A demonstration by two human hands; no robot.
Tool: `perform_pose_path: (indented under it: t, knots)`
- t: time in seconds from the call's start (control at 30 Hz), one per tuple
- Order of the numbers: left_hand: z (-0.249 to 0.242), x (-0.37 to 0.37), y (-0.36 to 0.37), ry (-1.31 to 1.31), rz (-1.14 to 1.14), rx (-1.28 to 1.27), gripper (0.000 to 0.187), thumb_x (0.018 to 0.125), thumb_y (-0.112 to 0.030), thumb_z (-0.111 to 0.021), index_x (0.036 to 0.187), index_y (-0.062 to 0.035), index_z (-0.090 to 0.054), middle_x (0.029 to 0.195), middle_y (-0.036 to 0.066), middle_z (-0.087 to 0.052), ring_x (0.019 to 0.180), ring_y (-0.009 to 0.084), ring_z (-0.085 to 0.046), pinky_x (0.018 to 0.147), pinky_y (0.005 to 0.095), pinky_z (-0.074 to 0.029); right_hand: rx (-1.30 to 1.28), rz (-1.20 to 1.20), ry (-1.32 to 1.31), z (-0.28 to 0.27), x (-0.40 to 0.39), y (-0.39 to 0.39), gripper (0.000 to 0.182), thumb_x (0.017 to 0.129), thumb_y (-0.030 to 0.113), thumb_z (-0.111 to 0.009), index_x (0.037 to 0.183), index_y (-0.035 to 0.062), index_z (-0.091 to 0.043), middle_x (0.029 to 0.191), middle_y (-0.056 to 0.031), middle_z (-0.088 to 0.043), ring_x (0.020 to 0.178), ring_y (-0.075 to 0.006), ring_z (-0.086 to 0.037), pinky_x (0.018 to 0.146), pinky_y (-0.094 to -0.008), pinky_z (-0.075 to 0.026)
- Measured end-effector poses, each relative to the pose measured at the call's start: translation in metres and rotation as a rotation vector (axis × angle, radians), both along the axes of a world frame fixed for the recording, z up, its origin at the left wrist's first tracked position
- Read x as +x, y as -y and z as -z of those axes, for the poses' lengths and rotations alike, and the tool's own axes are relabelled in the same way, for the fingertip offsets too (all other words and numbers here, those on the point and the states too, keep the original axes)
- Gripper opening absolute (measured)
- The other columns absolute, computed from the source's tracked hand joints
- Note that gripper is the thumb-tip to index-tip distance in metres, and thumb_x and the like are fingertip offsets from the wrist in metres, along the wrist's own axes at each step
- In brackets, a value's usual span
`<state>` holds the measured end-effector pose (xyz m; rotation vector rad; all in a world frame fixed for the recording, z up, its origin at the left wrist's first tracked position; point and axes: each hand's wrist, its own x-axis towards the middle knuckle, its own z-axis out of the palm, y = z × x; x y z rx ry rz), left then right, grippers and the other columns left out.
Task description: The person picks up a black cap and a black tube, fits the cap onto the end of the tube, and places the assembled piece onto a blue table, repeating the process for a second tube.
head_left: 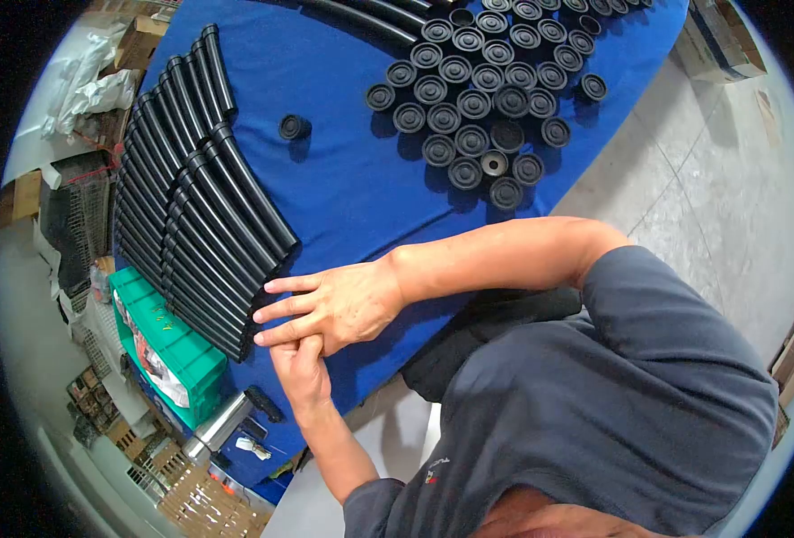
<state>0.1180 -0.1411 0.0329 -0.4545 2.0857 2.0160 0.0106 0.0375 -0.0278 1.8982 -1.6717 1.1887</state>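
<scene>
My right hand [354,303] is open, its fingers stretched out and spread, with the fingertips at the near ends of the black tubes [235,229]. Just below it, my left hand [304,375] looks closed, with the thumb bent up against the right hand. Its other fingers are mostly hidden, and so is anything in them. Side by side on the blue cloth, the tubes lie in two overlapping rows that fan out to the left. A single black round cap [295,127] lies apart from them, beyond the tubes.
Many black round caps [471,139] stand grouped on the blue cloth [343,193] at the right. More black tubes [370,20] lie at the far edge. A green crate [201,372] with stuff inside sits left of my hands, beside a silver object [220,425].
</scene>
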Motion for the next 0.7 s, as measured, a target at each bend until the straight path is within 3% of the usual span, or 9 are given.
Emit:
perform_pose_path:
  t: [0.2, 0.43, 0.57, 0.7]
  knots:
    - [-0.006, -0.006, -0.012, -0.019, 0.016, 0.049, 0.053, 0.084, -0.008, -0.071, 0.133, 0.0054, -0.055, 0.124, 0.01, -0.065, 0.112, 0.0197, -0.066, 0.096, 0.0319, -0.055, -0.042, -0.003, 0.021, 0.004, -0.001, 0.001, 0.03, 0.073, 0.025, -0.073, 0.102, 0.0173, -0.078, 0.161, -0.0201, -0.038, 0.151, -0.0408, -0.031, 0.123, -0.0664, -0.019]
    - [0.002, -0.005, -0.009, 0.019, -0.093, 0.025, 0.05, 0.08, -0.004, -0.066, 0.129, 0.0067, -0.061, 0.124, 0.012, -0.066, 0.12, 0.0225, -0.064, 0.107, 0.0366, -0.048, -0.014, -0.01, 0.006, -0.003, -0.001, -0.001, 0.031, 0.072, 0.027, -0.073, 0.101, 0.0172, -0.078, 0.162, -0.0207, -0.037, 0.151, -0.0412, -0.032, 0.123, -0.0664, -0.02]
    - [-0.012, -0.01, -0.01, 0.014, -0.003, 0.128, 0.049, 0.08, -0.004, -0.064, 0.128, 0.0073, -0.061, 0.126, 0.013, -0.065, 0.122, 0.0225, -0.063, 0.107, 0.0367, -0.048, -0.009, 0.014, 0.006, -0.002, -0.004, -0.002, 0.031, 0.075, 0.028, -0.07, 0.104, 0.0191, -0.078, 0.162, -0.0201, -0.036, 0.152, -0.0416, -0.03, 0.123, -0.0665, -0.02]
    - [-0.001, -0.008, -0.01, 0.017, -0.016, 0.043, 0.05, 0.079, -0.005, -0.066, 0.128, 0.0071, -0.061, 0.126, 0.012, -0.066, 0.121, 0.0226, -0.063, 0.106, 0.0363, -0.048, -0.031, 0.025, -0.029, 0.006, -0.001, 0.002, 0.031, 0.075, 0.029, -0.07, 0.104, 0.0193, -0.078, 0.162, -0.0202, -0.036, 0.152, -0.0416, -0.03, 0.123, -0.0665, -0.019]
